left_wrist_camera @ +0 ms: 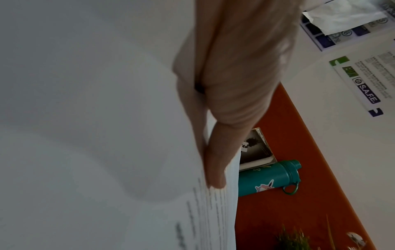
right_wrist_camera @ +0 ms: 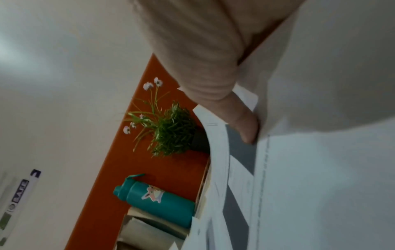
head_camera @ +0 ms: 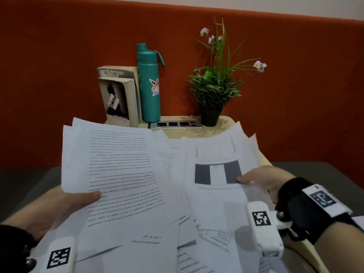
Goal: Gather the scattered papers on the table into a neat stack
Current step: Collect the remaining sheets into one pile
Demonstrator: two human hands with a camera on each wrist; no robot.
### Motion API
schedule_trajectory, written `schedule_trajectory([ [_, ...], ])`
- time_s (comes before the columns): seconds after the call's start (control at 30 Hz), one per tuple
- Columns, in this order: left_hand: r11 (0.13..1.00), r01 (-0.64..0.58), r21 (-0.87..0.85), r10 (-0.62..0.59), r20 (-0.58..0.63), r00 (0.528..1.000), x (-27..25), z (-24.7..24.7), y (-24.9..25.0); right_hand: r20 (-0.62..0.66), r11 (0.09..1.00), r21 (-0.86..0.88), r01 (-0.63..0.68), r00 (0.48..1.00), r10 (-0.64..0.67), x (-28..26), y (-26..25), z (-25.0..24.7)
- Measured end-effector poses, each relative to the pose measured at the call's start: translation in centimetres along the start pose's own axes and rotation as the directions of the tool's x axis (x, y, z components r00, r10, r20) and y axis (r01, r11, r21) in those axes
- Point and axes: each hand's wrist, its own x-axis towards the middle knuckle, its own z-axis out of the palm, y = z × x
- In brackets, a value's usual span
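Pale wooden tabletop (head_camera: 224, 128) fills the lower part of the head view, almost wholly covered by loose white printed paper sheets (head_camera: 149, 243) that overlap at many angles, some with their print upside down.

Nearest the person, the left hand (head_camera: 65, 205) pinches a sheaf of white text pages (head_camera: 118, 170) at its lower left edge, thumb on top and the other fingers under the paper, hidden from the head camera; the left wrist view shows the thumb (left_wrist_camera: 215, 175) pressed flat against the stacked edges. The sheaf is raised and tilted towards the person, which looks like a way to keep the gathered pages together while more are added.

The right hand (head_camera: 262, 182) pinches a white sheet bearing a dark grey block figure (head_camera: 217, 174) at its right edge, thumb tip on the dark block; its other fingers lie beneath and cannot be seen. This grip seems meant to draw that sheet, and perhaps those under it, towards the left sheaf.

Many sheets lie loose between and under the two hands, so the stack is far from done.

Farther back stand two worn paperback books (head_camera: 120, 95), a teal metal water bottle (head_camera: 149, 83) with a sticker and a green potted plant (head_camera: 212, 89) in a black pot, with a grey socket strip (head_camera: 176, 124) before them. Sheets reach close to these, and a hasty sweep could knock them. An orange padded wall (head_camera: 59, 56) closes the scene.
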Motion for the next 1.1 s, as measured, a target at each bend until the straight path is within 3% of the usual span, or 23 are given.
schedule_trajectory([
  [0.1,0.999,-0.024,-0.029,0.025,0.016,1.000,-1.1,0.2,0.3,-0.218,0.974,0.094,0.206,0.959,-0.182,0.1,-1.1,-1.6],
  [0.17,0.997,-0.075,-0.009,0.075,0.000,0.997,-1.5,0.5,0.7,-0.370,0.930,0.097,0.353,0.881,-0.296,-0.9,-2.7,-3.4],
  [0.27,0.987,-0.162,0.010,0.163,-0.066,0.984,-1.6,1.0,1.5,-0.460,0.822,0.015,0.569,0.734,-0.500,-3.1,-5.4,-6.4],
  [0.33,0.983,-0.186,0.006,0.185,-0.084,0.979,-1.4,1.5,2.0,-0.490,0.759,0.029,0.650,0.672,-0.556,-3.7,-7.2,-8.3],
  [0.37,0.980,-0.198,0.002,0.198,-0.093,0.976,-1.3,1.8,2.2,-0.491,0.748,0.053,0.662,0.670,-0.557,-3.9,-8.2,-9.1],
  [0.47,0.971,-0.240,0.002,0.239,-0.097,0.966,-1.1,2.3,3.2,-0.376,0.771,0.251,0.586,0.793,-0.480,-3.9,-9.9,-9.7],
  [0.57,0.964,-0.266,0.029,0.267,-0.056,0.962,-1.1,3.0,3.9,-0.168,0.803,0.297,0.517,0.856,-0.489,-5.5,-10.0,-6.1],
  [0.67,0.962,-0.260,0.083,0.262,-0.015,0.965,-1.3,4.3,4.0,-0.028,0.855,0.222,0.469,0.879,-0.475,-5.1,-8.2,-0.8],
  [0.83,0.980,-0.186,0.063,0.191,-0.077,0.979,-1.3,5.7,4.1,-0.002,0.911,0.091,0.403,0.914,-0.405,-1.8,-5.6,6.4],
  [0.93,0.981,-0.182,0.059,0.187,-0.083,0.979,-1.3,6.4,4.5,0.029,0.908,0.152,0.390,0.917,-0.398,-1.9,-5.5,8.5],
  [1.1,0.950,-0.244,0.195,0.268,-0.107,0.957,0.0,6.5,3.5,0.137,0.914,0.208,0.348,0.915,-0.380,-3.2,-6.1,10.1],
])
